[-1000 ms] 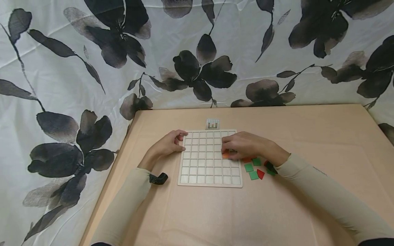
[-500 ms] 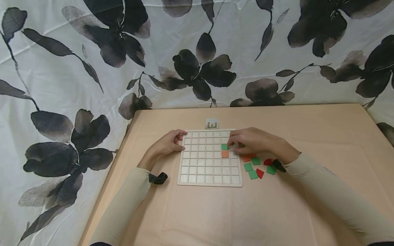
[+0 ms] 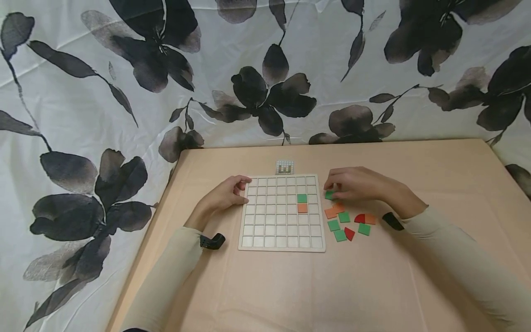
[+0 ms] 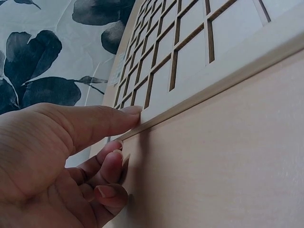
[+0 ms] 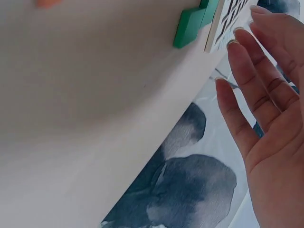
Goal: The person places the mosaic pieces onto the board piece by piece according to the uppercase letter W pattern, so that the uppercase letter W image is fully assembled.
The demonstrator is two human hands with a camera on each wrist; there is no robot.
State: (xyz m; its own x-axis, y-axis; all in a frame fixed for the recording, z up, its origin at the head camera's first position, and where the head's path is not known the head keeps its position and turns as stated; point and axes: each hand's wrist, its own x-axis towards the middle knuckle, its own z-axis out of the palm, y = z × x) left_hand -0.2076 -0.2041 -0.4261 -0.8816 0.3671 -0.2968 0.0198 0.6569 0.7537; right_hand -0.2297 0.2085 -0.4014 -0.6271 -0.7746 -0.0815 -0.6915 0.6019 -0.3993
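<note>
A white grid board (image 3: 274, 229) lies flat on the table. My left hand (image 3: 222, 193) holds its upper left edge; in the left wrist view the thumb lies on the rim and the other fingers curl beside it. One green square tile (image 3: 302, 198) sits in a cell directly above an orange square tile (image 3: 303, 208). My right hand (image 3: 357, 184) is right of the board, over a loose green tile (image 3: 329, 195) it partly hides. In the right wrist view its fingers are loosely extended, apart from the green tiles (image 5: 189, 27), with nothing between them.
Right of the board lie several loose tiles: green squares (image 3: 363, 229), orange squares (image 3: 330, 213) and red rounded-edge pieces (image 3: 350, 234). A small card with a grid pattern (image 3: 285, 167) lies behind the board. A floral cloth (image 3: 232, 46) hangs beyond the table (image 3: 373, 286).
My right hand has drawn back from the board to the right, over the loose tiles. The green tile in the cell above the orange one has come into view. My left hand stays put.
</note>
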